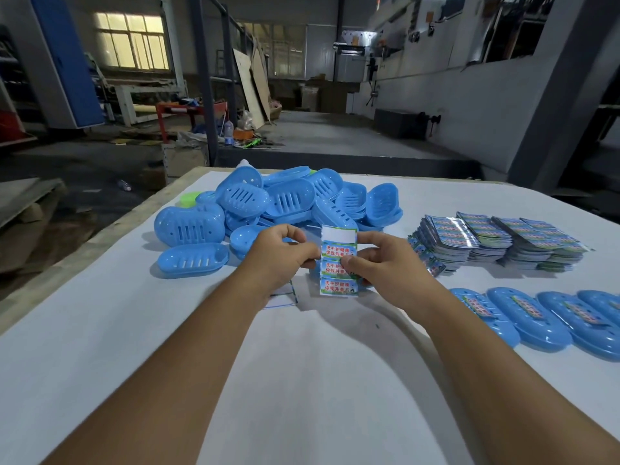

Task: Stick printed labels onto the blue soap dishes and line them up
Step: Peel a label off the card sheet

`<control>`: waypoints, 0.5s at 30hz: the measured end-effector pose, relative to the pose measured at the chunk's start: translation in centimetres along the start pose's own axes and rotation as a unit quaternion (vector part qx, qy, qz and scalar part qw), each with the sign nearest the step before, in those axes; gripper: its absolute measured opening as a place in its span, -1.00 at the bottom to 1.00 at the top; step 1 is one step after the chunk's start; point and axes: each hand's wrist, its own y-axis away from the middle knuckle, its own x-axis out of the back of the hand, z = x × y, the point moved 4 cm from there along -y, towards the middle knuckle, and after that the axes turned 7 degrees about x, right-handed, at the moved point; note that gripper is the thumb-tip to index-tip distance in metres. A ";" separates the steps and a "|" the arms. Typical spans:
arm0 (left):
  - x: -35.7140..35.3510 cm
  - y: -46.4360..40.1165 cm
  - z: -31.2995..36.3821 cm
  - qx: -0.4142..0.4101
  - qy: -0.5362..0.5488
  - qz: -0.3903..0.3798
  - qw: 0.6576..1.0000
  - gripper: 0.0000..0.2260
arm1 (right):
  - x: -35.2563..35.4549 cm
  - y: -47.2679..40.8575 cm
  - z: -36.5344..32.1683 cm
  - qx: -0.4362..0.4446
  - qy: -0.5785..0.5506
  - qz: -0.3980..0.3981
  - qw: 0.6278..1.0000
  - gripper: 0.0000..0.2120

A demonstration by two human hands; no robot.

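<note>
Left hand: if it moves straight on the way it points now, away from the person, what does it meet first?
Probably the pile of blue soap dishes just beyond the left hand, which pinches the label sheet. Depth is unclear.

A label sheet (pixel 339 261) stands upright at the centre of the frame, its top slot blank white and three printed labels with red characters below. Above it, at upper centre, lies a loose heap of blue soap dishes (pixel 268 203), slotted and tumbled at all angles. At the right edge, four labelled dishes (pixel 543 317) lie overlapping in a row. Stacks of label sheets (pixel 496 241) sit above those.
</note>
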 end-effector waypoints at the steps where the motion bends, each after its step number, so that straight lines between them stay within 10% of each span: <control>1: 0.0 0.1 0.0 -0.006 -0.008 0.004 1.000 -0.80 | 0.0 0.0 0.0 0.000 0.003 -0.002 1.000 -0.81; 15: -0.6 1.4 0.1 -0.044 -0.047 -0.038 0.997 -0.75 | 0.1 0.5 -0.6 0.061 0.180 0.036 0.981 -0.78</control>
